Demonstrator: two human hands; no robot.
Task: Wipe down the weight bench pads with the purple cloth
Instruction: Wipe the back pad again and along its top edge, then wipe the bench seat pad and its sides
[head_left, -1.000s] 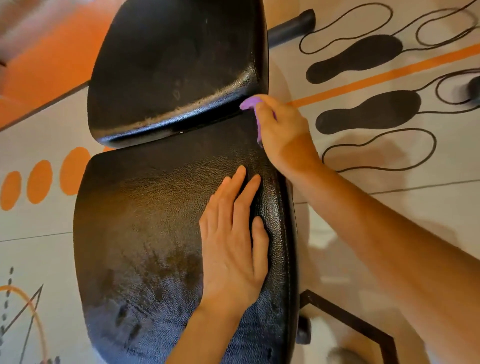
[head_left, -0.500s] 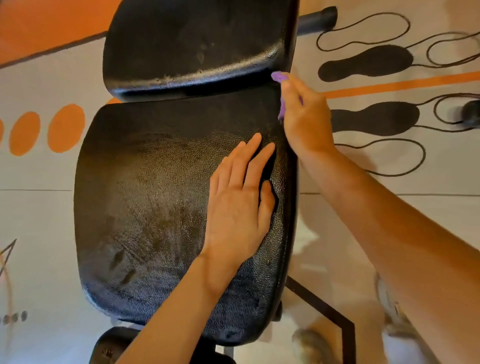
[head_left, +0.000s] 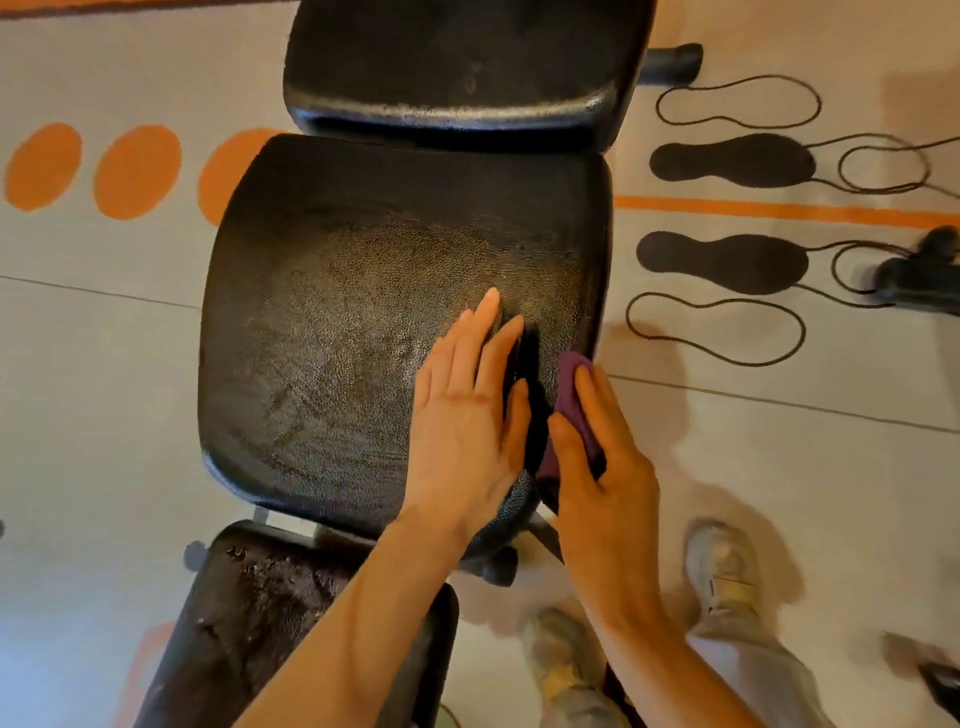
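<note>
The black seat pad (head_left: 353, 322) of the weight bench fills the middle of the view, streaked with wet marks. My left hand (head_left: 467, 421) lies flat on its right part, fingers spread and holding nothing. My right hand (head_left: 602, 467) presses the purple cloth (head_left: 571, 400) against the pad's right side edge, near the front corner. A second black pad (head_left: 457, 57) sits beyond it, past a narrow gap. A third, worn pad (head_left: 260, 613) lies nearest me at the lower left.
The floor carries orange dots (head_left: 137, 171), an orange stripe (head_left: 779, 210) and black footprint shapes (head_left: 727, 161). A black bar end (head_left: 675, 62) sticks out at the upper right. A dark object (head_left: 919, 275) lies at the right edge. My shoes (head_left: 722, 571) stand right of the bench.
My right hand has slid the cloth along the seat pad's right edge from the far corner toward me. The view has shifted back, revealing the nearest pad and my shoes.
</note>
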